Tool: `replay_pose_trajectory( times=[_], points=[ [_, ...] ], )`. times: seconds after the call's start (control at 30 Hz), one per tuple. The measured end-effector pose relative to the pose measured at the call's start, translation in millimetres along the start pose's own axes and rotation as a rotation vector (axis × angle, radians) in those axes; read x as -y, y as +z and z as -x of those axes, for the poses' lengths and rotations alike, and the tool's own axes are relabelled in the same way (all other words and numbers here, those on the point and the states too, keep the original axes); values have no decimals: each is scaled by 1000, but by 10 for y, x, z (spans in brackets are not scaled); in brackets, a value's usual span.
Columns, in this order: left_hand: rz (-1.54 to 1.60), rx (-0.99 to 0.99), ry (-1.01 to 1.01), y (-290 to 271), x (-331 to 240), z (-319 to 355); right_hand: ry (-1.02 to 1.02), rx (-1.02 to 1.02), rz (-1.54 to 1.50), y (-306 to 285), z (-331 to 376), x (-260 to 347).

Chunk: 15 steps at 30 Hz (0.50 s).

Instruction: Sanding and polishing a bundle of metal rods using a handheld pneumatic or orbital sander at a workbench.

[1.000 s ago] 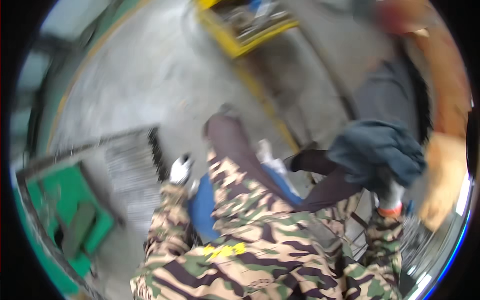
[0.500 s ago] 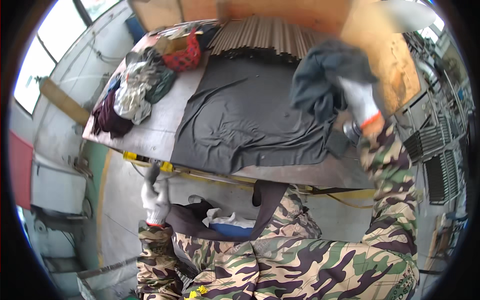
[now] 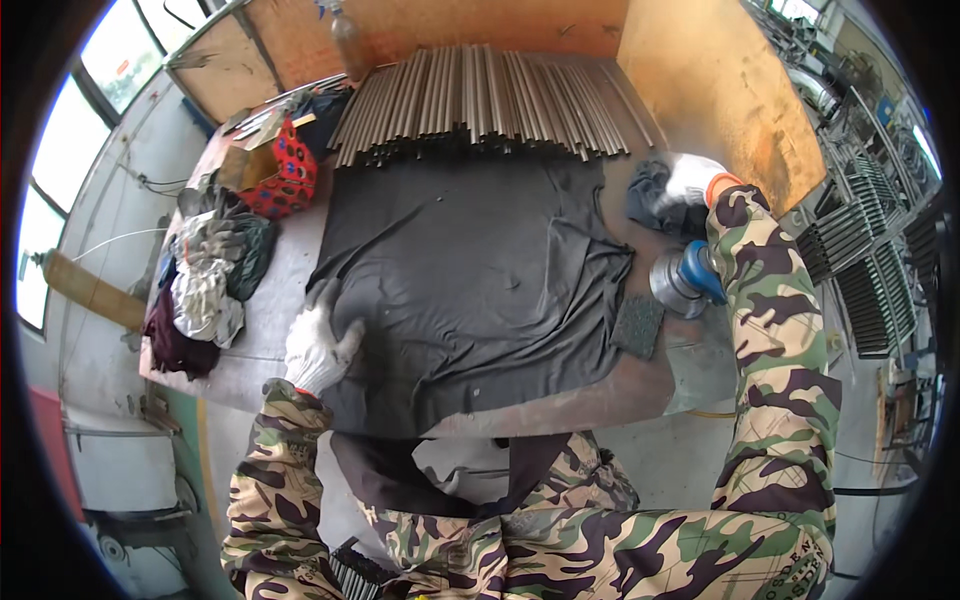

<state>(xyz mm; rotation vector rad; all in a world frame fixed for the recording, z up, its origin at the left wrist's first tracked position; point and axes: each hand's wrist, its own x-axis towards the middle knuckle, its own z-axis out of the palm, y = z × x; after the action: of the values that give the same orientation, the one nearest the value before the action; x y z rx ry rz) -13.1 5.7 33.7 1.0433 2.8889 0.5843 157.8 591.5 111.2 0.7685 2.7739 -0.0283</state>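
Moved up from the table edge since the earlier frame, the left hand rests, fingers spread, on the flat black cloth; the right hand grips a bunched dark rag near a blue power tool. Lettering marks the camouflage jacket. Behind metal tubes stands a spray bottle, contents unclear.

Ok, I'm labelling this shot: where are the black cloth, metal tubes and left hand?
Black cloth [image 3: 465, 265], head view: its middle.
Metal tubes [image 3: 485, 98], head view: row's middle.
Left hand [image 3: 317, 347], head view: glove's back.
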Motion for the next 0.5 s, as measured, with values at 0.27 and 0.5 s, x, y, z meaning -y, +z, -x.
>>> replay_pose_trajectory(
  times=[0.27, 0.5],
  points=[
    [-145, -106, 111, 330, 322, -80, 164, -150, -102, -244, -921, 282],
    [-124, 6, 63, 287, 307, -72, -262, -6, 134, 551, -2046, -417]
  ],
)
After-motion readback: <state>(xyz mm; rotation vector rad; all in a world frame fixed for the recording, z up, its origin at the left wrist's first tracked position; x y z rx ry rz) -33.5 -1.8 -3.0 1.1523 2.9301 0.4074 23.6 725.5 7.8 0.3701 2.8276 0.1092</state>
